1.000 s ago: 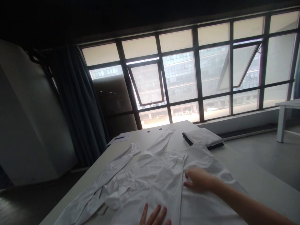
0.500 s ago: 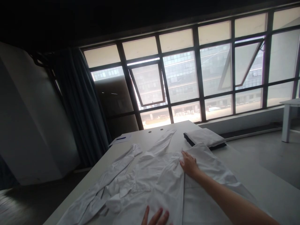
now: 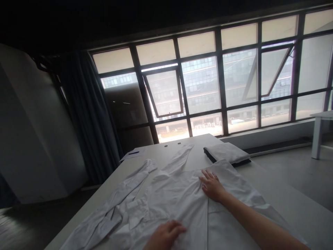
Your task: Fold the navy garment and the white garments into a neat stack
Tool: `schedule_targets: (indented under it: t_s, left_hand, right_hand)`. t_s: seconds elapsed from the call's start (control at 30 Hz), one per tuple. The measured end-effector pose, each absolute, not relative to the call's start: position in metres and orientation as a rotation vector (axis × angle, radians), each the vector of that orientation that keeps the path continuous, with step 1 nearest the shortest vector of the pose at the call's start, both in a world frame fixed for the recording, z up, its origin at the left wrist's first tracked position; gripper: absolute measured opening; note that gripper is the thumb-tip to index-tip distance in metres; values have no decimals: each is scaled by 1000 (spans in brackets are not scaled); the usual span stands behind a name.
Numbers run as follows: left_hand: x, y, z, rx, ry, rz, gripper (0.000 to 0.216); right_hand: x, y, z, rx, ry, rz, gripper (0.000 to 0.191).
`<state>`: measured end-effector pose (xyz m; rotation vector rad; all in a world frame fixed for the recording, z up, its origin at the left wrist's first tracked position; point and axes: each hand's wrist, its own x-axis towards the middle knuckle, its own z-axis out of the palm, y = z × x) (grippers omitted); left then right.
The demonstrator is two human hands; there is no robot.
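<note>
A white long-sleeved garment (image 3: 177, 198), which looks like a coat or shirt, lies spread and wrinkled over the white table. My right hand (image 3: 212, 185) rests palm down on its upper part, fingers spread and holding nothing. Lower down, my left hand (image 3: 165, 234) lies on the cloth near the bottom edge of the view. Its fingers are bent a little and slightly blurred, with the thumb side toward the right; no grasped fold shows. One sleeve (image 3: 179, 159) stretches toward the far end, and another sleeve (image 3: 130, 185) runs along the left side.
Folded white and dark cloth (image 3: 226, 152) sits beyond my right hand. Papers (image 3: 127, 156) with a blue pen (image 3: 134, 153) lie at the table's far left. Windows (image 3: 200, 86), a dark curtain (image 3: 88, 121) and another white table (image 3: 321, 118) surround the workspace.
My left hand has moved up and slightly left, and its fingers are more bent. My right hand has spread its fingers on the cloth. The cloth beneath has shifted slightly right and looks flatter.
</note>
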<state>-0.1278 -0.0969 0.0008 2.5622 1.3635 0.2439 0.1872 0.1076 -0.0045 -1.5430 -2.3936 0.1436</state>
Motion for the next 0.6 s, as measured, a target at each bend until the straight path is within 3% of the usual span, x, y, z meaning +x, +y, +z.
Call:
schedule_targets:
  t_s: [0.1,0.2,0.43,0.6]
  left_hand:
    - [-141,-72,41,2356,1791,236,73]
    - [-152,-57,50,2232,1951,80,83]
    - [-160,-86,24,2245,1952,-9,80]
    - [-155,-114,48,2227,1896,-78,80]
  right_hand:
    - [189,111,-1,-1564,-2476,309,66]
    - [190,108,1,-1569,-2502,306,69]
    - [201,73,-7,-1533,-2540,288,72]
    - [210,49,17,-1485,-2609,340,63]
